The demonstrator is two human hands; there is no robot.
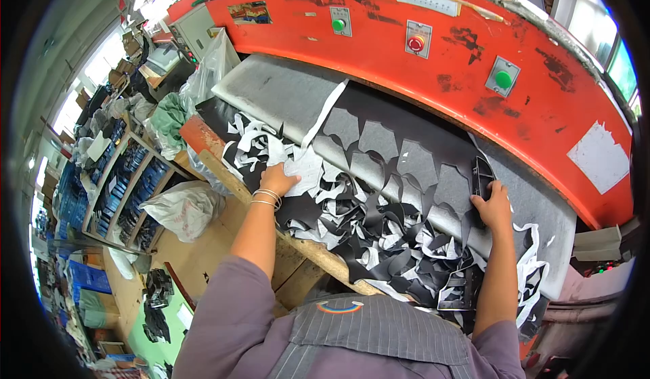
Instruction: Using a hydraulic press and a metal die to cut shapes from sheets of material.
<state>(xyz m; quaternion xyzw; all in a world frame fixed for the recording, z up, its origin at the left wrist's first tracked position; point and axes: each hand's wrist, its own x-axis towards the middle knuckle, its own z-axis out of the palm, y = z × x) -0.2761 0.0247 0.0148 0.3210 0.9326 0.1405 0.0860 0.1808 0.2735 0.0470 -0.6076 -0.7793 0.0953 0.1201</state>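
My right hand grips the near end of a black metal cutting die, which stands on the dark sheet material at the right. My left hand is closed on the near edge of a pale cut piece, its thumb lying across the top. Beyond the hands, the dark sheet shows a row of grey, curved-edged shapes. Between my arms lies a heap of black and white scraps. A second die sits at the heap's right end, partly hidden by scraps.
Across the back runs a red machine beam with green buttons and a red one. A wooden rail edges the scrap heap nearest me. To the left stand a white sack and a shelf holding blue items.
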